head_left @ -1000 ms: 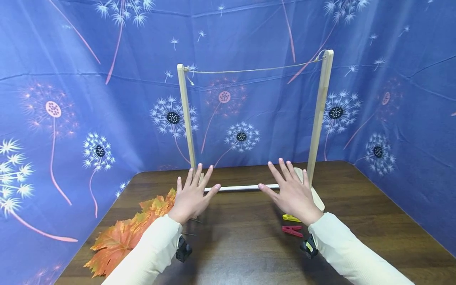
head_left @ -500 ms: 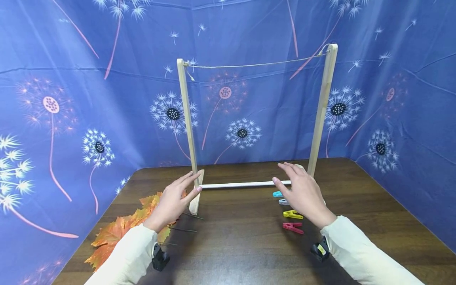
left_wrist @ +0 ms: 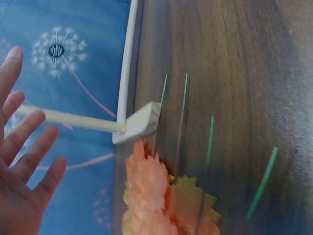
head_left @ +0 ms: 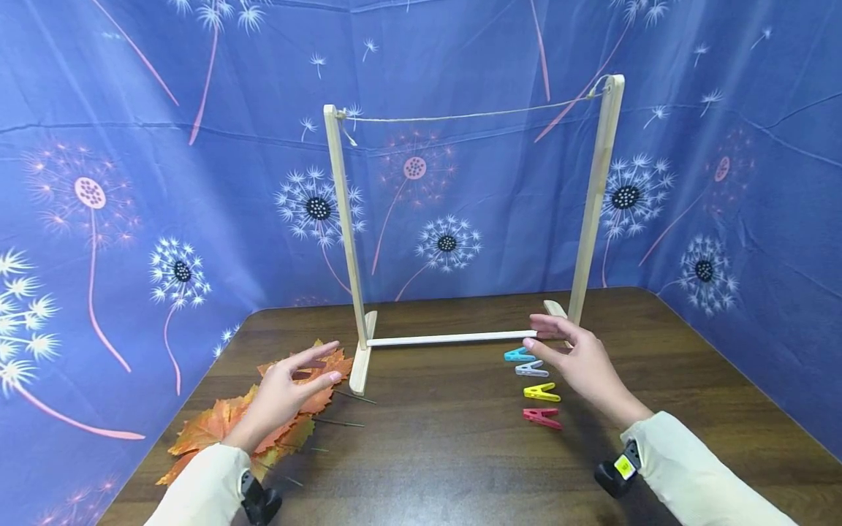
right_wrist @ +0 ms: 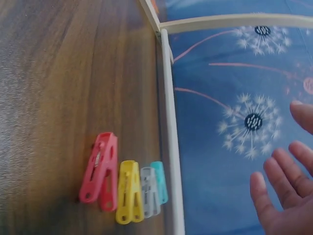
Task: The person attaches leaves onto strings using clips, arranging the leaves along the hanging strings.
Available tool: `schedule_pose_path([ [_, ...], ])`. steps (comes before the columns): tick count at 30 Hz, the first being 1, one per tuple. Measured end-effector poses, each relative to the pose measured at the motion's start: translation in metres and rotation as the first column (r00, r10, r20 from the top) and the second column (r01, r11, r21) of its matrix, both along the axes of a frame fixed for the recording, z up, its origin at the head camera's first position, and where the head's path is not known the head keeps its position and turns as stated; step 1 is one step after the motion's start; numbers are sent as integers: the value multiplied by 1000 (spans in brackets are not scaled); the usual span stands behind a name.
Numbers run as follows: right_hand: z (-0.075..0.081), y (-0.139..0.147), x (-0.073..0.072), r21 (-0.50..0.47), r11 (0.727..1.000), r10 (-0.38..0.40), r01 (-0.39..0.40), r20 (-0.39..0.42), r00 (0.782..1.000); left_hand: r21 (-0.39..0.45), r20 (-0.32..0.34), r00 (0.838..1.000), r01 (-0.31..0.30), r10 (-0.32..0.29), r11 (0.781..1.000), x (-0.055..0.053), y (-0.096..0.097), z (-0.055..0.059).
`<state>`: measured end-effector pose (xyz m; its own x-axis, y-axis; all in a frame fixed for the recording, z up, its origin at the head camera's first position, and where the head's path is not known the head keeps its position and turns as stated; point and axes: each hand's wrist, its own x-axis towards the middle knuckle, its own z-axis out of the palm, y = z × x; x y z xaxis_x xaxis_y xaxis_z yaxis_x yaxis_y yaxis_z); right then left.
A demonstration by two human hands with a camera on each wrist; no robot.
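Note:
In the head view my left hand (head_left: 283, 394) hovers over a pile of orange and yellow artificial maple leaves (head_left: 213, 427), its fingers loosely extended and holding nothing. Thin green stems (left_wrist: 210, 142) stick out from the leaves to the right, as the left wrist view shows. My right hand (head_left: 585, 365), also holding nothing, hangs beside a column of clothespins. These are a blue clothespin (head_left: 520, 354), a grey clothespin (head_left: 531, 368), a yellow clothespin (head_left: 542, 392) and a red clothespin (head_left: 542, 417), all lying on the table.
A wooden stand has a left post (head_left: 345, 226) and a right post (head_left: 595, 204), with a string (head_left: 460, 117) tied between their tops. A white bar (head_left: 454, 338) joins them low down. Blue dandelion-print cloth (head_left: 500, 183) surrounds the brown table (head_left: 434, 438).
Both hands have drawn apart and lowered from in front of the stand. The left went left over the leaves; the right shifted right, uncovering the blue and grey clothespins.

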<state>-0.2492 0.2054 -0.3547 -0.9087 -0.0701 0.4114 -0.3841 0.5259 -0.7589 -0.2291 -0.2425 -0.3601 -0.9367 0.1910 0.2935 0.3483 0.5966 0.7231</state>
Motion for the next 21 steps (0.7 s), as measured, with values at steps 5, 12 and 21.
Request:
schedule_pose_path([
  [5, -10, 9, 2, -94, 995, 24, -19, 44, 999, 112, 100, 993, 46, -57, 993, 1, -13, -8],
  [12, -25, 16, 5, -163, 983, 96, -83, 71, 993, 158, 111, 990, 74, -92, 985, 8, -28, -15],
  [21, -37, 26, 10, -192, 972, 171, -133, 201, 964, 107, 173, 975, 119, -136, 987, 14, -46, -27],
])
